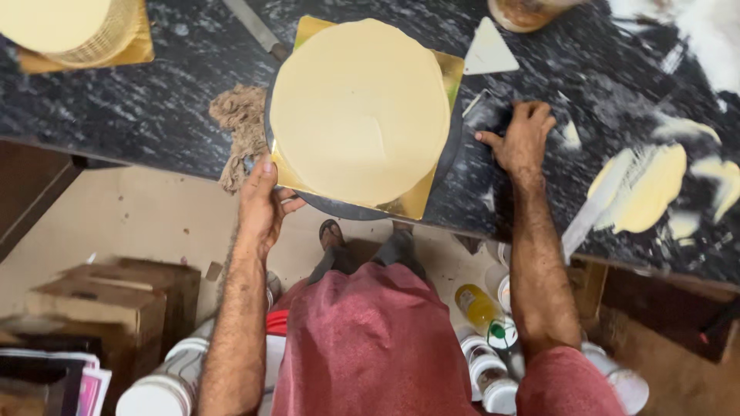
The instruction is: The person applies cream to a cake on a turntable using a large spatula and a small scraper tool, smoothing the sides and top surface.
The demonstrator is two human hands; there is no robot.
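Your left hand pinches the near-left corner of the gold board w/ thumb on top, prob. to steady or turn it. The cream-iced cake sits centred on the board, just beyond that grip. Your right hand rests flat & empty on the dark counter, fingers spread, well right of the cake, maybe bracing you.

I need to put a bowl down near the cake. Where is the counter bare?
Bare counter lies between the second cake at far left and the rag. A smaller patch sits around the right hand, below the white scraper. The right end is crowded with cream smears. The left hand holds the turntable.
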